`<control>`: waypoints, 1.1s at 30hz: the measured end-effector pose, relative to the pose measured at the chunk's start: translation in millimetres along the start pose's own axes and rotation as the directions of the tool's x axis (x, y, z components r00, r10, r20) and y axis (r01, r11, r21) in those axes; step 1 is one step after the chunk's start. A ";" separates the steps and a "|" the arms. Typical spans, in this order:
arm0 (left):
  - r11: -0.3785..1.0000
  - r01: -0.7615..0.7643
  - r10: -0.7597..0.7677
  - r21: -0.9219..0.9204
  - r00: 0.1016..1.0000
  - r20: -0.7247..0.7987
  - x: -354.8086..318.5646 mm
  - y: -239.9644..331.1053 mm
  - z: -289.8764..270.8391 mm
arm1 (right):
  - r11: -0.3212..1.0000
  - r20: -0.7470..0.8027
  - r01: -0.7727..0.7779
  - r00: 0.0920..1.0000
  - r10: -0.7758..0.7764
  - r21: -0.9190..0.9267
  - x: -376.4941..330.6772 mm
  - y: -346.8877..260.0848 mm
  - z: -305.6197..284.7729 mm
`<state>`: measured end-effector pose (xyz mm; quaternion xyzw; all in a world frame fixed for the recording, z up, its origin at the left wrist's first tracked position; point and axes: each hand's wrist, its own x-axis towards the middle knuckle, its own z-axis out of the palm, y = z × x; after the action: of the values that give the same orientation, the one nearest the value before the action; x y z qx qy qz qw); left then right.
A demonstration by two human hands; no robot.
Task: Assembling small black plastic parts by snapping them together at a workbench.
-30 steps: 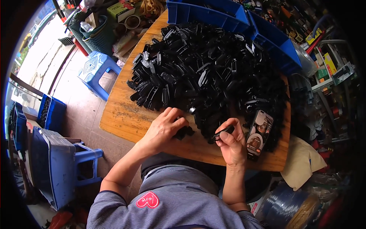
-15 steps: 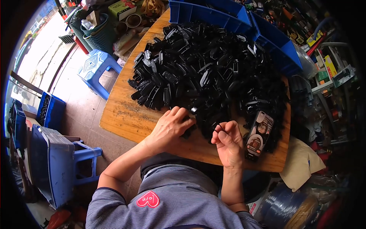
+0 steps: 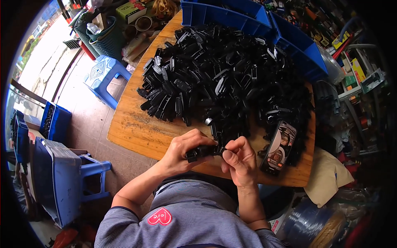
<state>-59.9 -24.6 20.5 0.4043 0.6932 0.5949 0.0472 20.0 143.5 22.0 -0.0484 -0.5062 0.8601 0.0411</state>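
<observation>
Over the near edge of the wooden table, my left hand (image 3: 180, 152) is closed around a black plastic part (image 3: 200, 152), long and narrow like the housings in the heap. My right hand (image 3: 240, 160) meets its right end, thumb and forefinger pinched on a small thin black piece (image 3: 223, 150), mostly hidden by the fingertips. Just beyond both hands spreads a large heap of similar black plastic parts (image 3: 223, 70), some with grey, shiny faces.
A phone (image 3: 281, 146) with a lit screen leans at the heap's right side on the wooden table (image 3: 136, 128). Blue bins (image 3: 227, 16) line the far edge. On the left floor stand a blue stool (image 3: 101, 76) and a large blue crate (image 3: 58, 177). A beige cloth (image 3: 328, 177) hangs at right.
My left hand has picked up a black plastic part from the heap's near edge and drawn it closer. My right hand has moved left, bringing its pinched piece against that part.
</observation>
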 end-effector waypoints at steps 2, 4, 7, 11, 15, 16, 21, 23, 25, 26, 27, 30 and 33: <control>1.000 -0.020 0.021 -0.012 0.999 0.049 -1.5 -2.3 -3.0 | 0.987 0.072 -0.151 0.987 0.147 0.058 -1.7 -0.8 -5.9; 0.999 -0.044 0.046 -0.025 0.995 0.094 -1.9 -4.3 -4.1 | 0.967 0.093 -0.228 0.971 0.218 0.115 -3.7 -2.6 -6.1; 0.989 -0.011 0.039 -0.150 0.983 0.179 -1.9 -5.3 -2.9 | 0.921 0.142 -0.342 0.937 0.319 0.185 -6.6 -4.6 -4.7; 0.982 0.035 -0.011 -0.187 0.991 0.130 -1.0 4.0 0.6 | 0.911 0.258 -0.366 0.914 0.313 0.192 -9.2 -5.8 -9.5; 0.639 0.557 -0.524 -0.530 0.820 0.230 2.6 13.2 7.7 | 0.944 0.139 0.151 0.984 -0.114 -0.293 0.3 -13.0 4.3; 0.567 0.556 -0.544 -0.608 0.807 0.230 6.4 14.3 11.0 | 0.891 0.172 0.240 0.967 -0.186 -0.386 3.4 -12.2 1.4; 0.797 0.472 -0.432 -0.377 0.882 0.190 11.0 16.2 10.9 | 0.622 0.157 0.373 0.914 -0.373 -0.689 12.1 -11.4 5.0; 0.768 0.544 -0.518 -0.337 0.838 0.172 7.0 11.6 6.5 | 0.506 0.343 0.490 0.868 -0.359 -0.710 25.9 -25.2 -1.6; 0.582 0.517 -0.567 -0.627 0.811 0.142 14.4 14.1 -2.2 | 0.210 0.202 0.339 0.849 -0.489 -0.917 43.0 -39.5 -9.8; 0.602 0.471 -0.547 -0.645 0.832 0.096 23.0 6.0 -9.9 | 0.038 0.160 0.207 0.846 -0.508 -0.977 50.1 -39.7 -26.0; 0.624 0.421 -0.521 -0.659 0.852 0.051 36.0 -2.9 -20.3 | -0.129 0.120 0.058 0.831 -0.543 -0.990 57.4 -40.1 -42.8; 0.575 0.405 -0.554 -0.711 0.832 0.025 108.6 -17.1 -53.7 | -0.101 0.007 -0.039 0.907 -0.420 -0.994 60.3 -34.7 -63.1; 0.770 0.217 -0.325 -0.600 0.943 -0.077 218.9 -27.0 -94.0 | -0.114 0.035 -0.017 0.896 -0.443 -0.993 58.5 -31.0 -54.5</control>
<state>-271.3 37.3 115.2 0.2113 0.5294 0.7986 0.1931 -30.6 212.8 20.4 -0.1139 -0.9549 0.1730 0.2129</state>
